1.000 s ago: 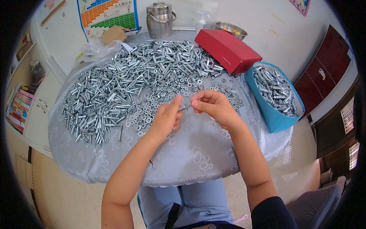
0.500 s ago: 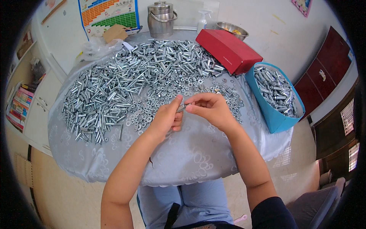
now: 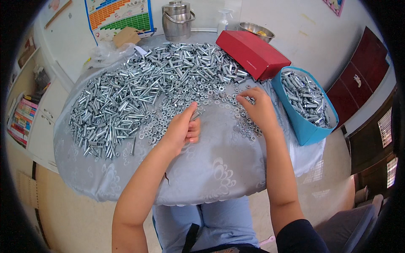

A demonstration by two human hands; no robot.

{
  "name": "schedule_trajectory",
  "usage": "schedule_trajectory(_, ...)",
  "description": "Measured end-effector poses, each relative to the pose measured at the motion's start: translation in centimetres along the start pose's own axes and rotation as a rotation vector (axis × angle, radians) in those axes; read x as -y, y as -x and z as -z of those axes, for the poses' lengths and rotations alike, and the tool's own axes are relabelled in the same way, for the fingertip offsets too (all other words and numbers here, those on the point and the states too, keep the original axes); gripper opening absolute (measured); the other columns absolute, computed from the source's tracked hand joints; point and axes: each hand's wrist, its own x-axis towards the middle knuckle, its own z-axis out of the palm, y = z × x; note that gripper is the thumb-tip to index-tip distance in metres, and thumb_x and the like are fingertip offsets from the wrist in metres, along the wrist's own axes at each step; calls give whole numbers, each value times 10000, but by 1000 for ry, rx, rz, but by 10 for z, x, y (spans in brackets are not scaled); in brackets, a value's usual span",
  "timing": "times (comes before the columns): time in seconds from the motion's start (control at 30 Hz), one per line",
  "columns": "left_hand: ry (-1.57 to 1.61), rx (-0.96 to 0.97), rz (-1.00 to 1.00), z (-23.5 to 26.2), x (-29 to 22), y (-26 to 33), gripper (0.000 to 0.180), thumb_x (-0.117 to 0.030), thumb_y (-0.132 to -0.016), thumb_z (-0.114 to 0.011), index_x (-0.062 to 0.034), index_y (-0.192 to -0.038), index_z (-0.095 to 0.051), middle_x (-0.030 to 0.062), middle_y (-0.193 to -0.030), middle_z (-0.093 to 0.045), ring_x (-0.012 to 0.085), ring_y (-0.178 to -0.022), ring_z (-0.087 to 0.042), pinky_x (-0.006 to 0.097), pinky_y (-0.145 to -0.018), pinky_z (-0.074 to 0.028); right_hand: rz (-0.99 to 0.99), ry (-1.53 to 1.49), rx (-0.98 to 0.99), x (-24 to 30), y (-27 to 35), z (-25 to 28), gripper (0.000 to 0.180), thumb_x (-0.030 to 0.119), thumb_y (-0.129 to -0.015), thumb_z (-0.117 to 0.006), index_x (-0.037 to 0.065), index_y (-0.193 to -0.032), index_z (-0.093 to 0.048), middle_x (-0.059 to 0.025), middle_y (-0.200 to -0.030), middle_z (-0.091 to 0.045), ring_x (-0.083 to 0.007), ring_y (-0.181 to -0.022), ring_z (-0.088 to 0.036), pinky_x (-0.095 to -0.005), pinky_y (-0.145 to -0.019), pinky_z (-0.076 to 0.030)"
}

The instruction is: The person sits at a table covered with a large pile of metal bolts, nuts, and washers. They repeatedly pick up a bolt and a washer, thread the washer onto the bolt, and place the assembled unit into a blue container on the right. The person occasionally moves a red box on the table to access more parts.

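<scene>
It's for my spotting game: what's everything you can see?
Slim metal rods and tubes: countless, silver, left and back
Round metal rings: many, silver, middle
Open fabric bin: one, blue, right
Rectangular box: one, red, back right
Lidded metal pail: one, silver, back
Spray bottle: one, whitish, back
Round metal bowl: one, silver, behind box
Plastic bag: one, clear, back left
Cardboard piece: one, brown, beside bag
Paper chart: one, multicoloured, wall
Patterned tablecloth: one, grey, table
Books: several, multicoloured, left
Panelled door: one, maroon, right
Chair: one, grey, lower right
Trousers: pair, light blue, bottom
Left fingers: several, bare, holding metal piece
Right fingers: several, bare, near rings
</scene>
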Motion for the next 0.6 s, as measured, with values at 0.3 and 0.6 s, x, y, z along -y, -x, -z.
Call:
schedule_trajectory(0.3,2,-28,5,-1,-1,3,512,-452,-904,-394,-168,-525,-199,-49,-490,-175,81,-432,-188,244,-421,-217,-48,215,133,-19,5,-5,255,143,-698,-667,154,-953,-674,-138,-1013,-568,-320,-984,-488,-388,-859,-403)
schedule_trajectory(0.6,7,-28,-8,1,0,-1,509,-459,-905,-392,-164,-536,-204,-47,-494,-190,82,-431,-184,243,-419,-219,25,206,11,-23,3,-26,258,166,-712,-658,134,-968,-660,-129,-1049,-545,-329,-1018,-465,-416,-877,-382)
